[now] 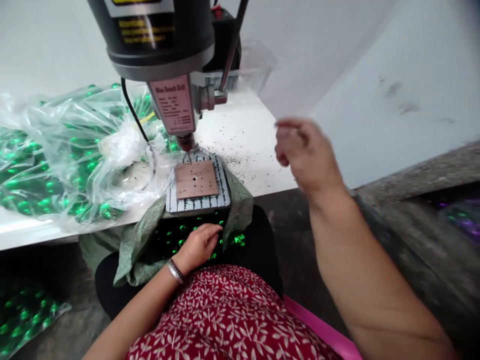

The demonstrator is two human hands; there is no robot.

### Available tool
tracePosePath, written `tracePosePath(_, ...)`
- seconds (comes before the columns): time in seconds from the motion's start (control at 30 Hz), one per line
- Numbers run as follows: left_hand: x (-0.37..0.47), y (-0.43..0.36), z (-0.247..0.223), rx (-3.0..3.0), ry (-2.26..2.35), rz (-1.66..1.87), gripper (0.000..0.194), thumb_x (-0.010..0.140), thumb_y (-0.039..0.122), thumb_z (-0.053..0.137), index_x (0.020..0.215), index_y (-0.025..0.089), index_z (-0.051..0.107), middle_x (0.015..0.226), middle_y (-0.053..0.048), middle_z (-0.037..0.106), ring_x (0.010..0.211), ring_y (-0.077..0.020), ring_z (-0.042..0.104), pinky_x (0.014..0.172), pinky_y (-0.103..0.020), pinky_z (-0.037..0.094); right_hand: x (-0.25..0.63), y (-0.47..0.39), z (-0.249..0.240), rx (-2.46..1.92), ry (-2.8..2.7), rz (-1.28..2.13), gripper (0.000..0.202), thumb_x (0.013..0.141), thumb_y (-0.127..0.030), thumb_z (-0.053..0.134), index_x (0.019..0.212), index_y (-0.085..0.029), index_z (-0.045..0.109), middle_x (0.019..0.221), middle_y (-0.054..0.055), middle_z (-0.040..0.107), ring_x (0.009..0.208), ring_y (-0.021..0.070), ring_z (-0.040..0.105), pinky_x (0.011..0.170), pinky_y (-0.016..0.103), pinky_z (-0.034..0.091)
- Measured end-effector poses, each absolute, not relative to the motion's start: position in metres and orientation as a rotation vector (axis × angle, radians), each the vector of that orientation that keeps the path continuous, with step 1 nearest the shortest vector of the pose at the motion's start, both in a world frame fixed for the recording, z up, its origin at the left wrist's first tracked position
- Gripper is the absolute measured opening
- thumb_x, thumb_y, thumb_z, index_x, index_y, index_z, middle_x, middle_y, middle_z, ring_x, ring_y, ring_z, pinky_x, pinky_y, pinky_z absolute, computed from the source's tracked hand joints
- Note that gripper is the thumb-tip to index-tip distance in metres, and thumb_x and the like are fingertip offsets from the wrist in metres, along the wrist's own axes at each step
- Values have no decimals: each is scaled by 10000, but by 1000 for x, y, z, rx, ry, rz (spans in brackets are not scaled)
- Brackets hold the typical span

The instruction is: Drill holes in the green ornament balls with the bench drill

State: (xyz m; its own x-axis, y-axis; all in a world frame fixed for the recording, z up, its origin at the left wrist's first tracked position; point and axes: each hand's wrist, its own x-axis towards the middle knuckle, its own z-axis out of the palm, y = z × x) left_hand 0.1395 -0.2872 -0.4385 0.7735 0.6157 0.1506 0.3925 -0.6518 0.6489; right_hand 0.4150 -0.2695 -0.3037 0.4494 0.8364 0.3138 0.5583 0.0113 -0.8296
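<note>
My left hand is low over my lap, fingers curled inward above shiny green balls in an opened sack. What its fingers hold, if anything, is hidden. My right hand is raised to the right of the bench drill, loosely bent, slightly blurred and apart from everything; nothing shows in it. Under the drill bit, a square brown board with a small round hole lies on the slotted metal base. No ball rests on the hole.
A clear plastic bag of green balls fills the left of the white table. Dark shavings are scattered right of the base. The drill's lever slants upward. Another bag of green balls lies at lower left.
</note>
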Motion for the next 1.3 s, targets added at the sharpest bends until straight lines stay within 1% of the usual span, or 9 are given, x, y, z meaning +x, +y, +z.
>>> tracePosePath(0.13,176,-294,-462,2416,588,-94,625,818,256,691,1416,286,512,1478,-103,522,1236,-269,605,1050,-399,509,404,-324,-382,-1828,-1283,737,394,805,-533,601,924,-171,698,750,20,664,644,71,554,600,191,448)
tracePosePath(0.2,192,-292,-472,2411,541,-281,680,776,202,706,1424,257,504,1490,-142,500,1225,-305,608,1041,-437,504,389,-347,-414,-1875,-1292,855,323,792,-479,603,870,-187,716,757,23,683,646,85,578,621,209,468)
tracePosePath(0.3,198,-290,-479,2203,622,-258,680,717,172,715,1375,189,542,1412,-163,560,1216,-305,599,1047,-423,484,370,-372,-451,-1918,-1245,951,390,803,-493,557,971,-180,718,880,66,711,742,124,639,704,258,523)
tracePosePath(0.4,182,-293,-471,1638,774,-76,655,762,310,694,1376,165,517,1205,-123,663,1024,-250,662,948,-399,525,358,-389,-465,-1857,-1231,1076,547,842,-589,476,1150,-182,672,1013,94,709,881,141,679,796,270,553)
tracePosePath(0.5,162,-301,-450,1101,730,44,680,820,428,652,1424,186,455,1168,-104,654,860,-189,671,833,-372,545,350,-397,-456,-1741,-1278,1179,694,834,-685,453,1305,-192,583,1124,105,686,1001,156,679,885,289,562)
tracePosePath(0.67,145,-308,-411,914,637,330,711,753,403,775,1399,263,513,1361,-69,570,1186,-240,556,1012,-371,450,333,-391,-416,-1682,-1365,1095,755,781,-664,586,1406,-250,495,1400,96,541,1292,204,554,1118,361,466)
tracePosePath(0.83,136,-305,-386,863,667,433,729,730,409,817,1389,274,536,1347,-53,596,1174,-221,564,1068,-367,397,317,-381,-396,-1698,-1451,858,692,774,-611,634,1348,-233,551,1336,89,601,1225,196,609,1055,323,525)
tracePosePath(1.03,139,-307,-382,467,542,416,757,789,669,644,1415,277,481,1126,-102,698,865,-189,668,854,-380,511,307,-368,-394,-1614,-1516,669,643,826,-568,579,1371,-232,523,1335,87,608,1209,191,625,1016,317,552)
tracePosePath(1.3,131,-281,-353,783,721,715,505,756,464,747,1171,200,632,1066,-75,691,889,-184,633,783,-295,501,300,-334,-378,-1514,-1661,556,580,852,-497,593,1375,-250,539,1271,81,644,1179,176,628,1062,358,528)
